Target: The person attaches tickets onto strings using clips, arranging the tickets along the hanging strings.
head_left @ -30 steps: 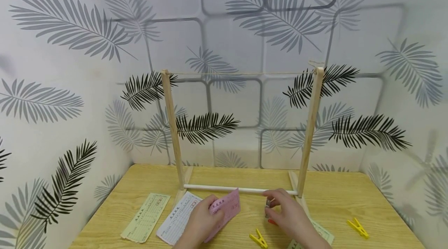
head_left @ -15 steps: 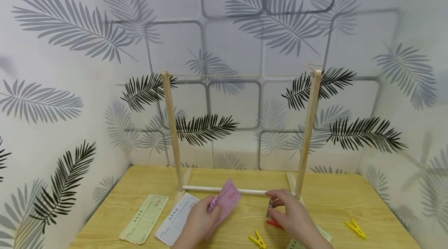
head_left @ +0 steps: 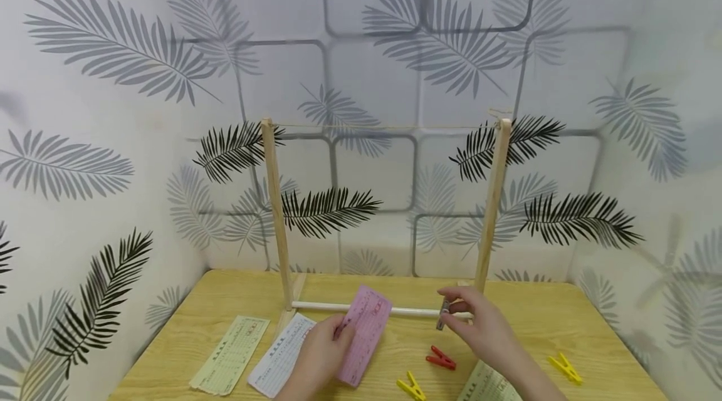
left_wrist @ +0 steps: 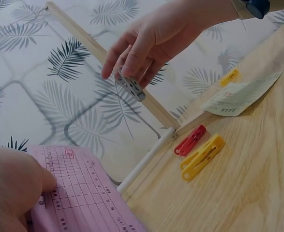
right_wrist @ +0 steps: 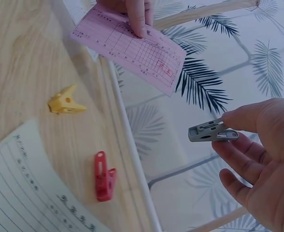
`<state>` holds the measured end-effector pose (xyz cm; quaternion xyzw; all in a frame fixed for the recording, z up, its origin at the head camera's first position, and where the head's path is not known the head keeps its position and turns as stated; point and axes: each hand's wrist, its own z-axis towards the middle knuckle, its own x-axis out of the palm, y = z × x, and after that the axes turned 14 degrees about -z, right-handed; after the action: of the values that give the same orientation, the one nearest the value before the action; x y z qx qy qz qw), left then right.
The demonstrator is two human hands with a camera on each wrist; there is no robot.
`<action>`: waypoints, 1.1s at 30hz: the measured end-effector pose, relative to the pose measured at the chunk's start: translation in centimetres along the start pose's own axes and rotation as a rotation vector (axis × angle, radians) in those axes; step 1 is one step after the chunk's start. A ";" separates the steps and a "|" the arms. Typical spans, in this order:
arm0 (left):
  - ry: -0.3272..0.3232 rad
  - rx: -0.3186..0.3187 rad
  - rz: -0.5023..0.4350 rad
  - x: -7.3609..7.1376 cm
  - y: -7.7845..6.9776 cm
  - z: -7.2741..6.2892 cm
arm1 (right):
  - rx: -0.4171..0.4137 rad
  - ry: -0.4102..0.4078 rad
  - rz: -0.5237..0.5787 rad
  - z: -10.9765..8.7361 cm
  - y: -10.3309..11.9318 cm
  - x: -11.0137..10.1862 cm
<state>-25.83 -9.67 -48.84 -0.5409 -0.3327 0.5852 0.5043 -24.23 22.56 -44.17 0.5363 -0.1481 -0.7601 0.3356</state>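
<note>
A pink printed slip (head_left: pixel 365 338) is pinched between the thumb and fingers of my left hand (head_left: pixel 321 348), raised above the table and facing me. My right hand (head_left: pixel 479 326) holds a grey clothespin (right_wrist: pixel 212 131) by its handle end, between thumb and fingertips. In the right wrist view, the other fingers of that hand curl loosely beside the clothespin. A red clothespin (head_left: pixel 441 358) lies on the table below my right hand, with a yellow clothespin (head_left: pixel 412 386) near it. Part of a pale green slip (head_left: pixel 489 383) is hidden under my right forearm.
A wooden frame (head_left: pixel 275 219) with a string (head_left: pixel 383 126) across its top and a white rod (head_left: pixel 321 307) at its base stands at the back. Left on the table lie a green slip (head_left: pixel 230 354) and a white slip (head_left: pixel 279 357); a second yellow clothespin (head_left: pixel 565 368) lies far right.
My right hand has lifted the grey clothespin up and slightly right, away from the red clothespin. My left hand has turned the pink slip to face me more. The view has tilted upward slightly.
</note>
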 end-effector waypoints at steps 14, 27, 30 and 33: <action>-0.036 0.094 0.015 0.0 -2.9 1.0 | -0.114 -0.059 -0.035 2.4 2.1 -7.2; -0.042 0.160 -0.079 1.1 -5.3 2.3 | -0.129 -0.138 -0.158 4.5 5.8 -14.3; -0.036 0.165 -0.146 1.5 -6.0 2.8 | -0.111 -0.150 -0.163 5.0 6.7 -16.1; -0.038 0.178 -0.186 1.9 -6.9 3.2 | -0.121 -0.180 -0.166 5.7 7.6 -17.9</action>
<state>-27.15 -5.47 -42.32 -0.4497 -0.3377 0.5731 0.5961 -23.20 28.21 -24.72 0.4551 -0.0866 -0.8379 0.2886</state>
